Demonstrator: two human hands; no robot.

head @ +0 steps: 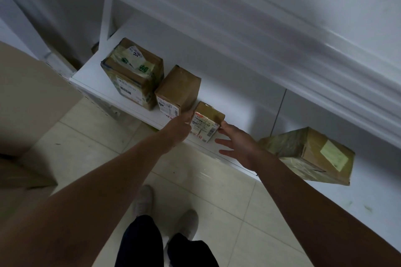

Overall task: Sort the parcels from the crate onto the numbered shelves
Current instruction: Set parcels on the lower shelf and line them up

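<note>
Nearest are two pale shoes and dark trouser legs on a tiled floor, with both bare forearms stretched forward above them. The left grip reaches to the left side of a small parcel, its fingertips pushed into the narrow gap between that parcel and the next one. They are partly hidden there, so I cannot tell whether it clasps the box or only rests against it. The right grip is spread, fingers straight and fanned apart, and only its uppermost fingertip touches the parcel's right edge. The small parcel stands at the front edge of a white shelf, its printed label facing the person. Just to its left on the same shelf stands a medium brown parcel, and touching that, further left, a taller taped parcel with green-printed tape. Well apart to the right, a flat taped parcel with a yellow label lies on the shelf. At the far left stands a large cardboard crate; its inside is out of sight.
</note>
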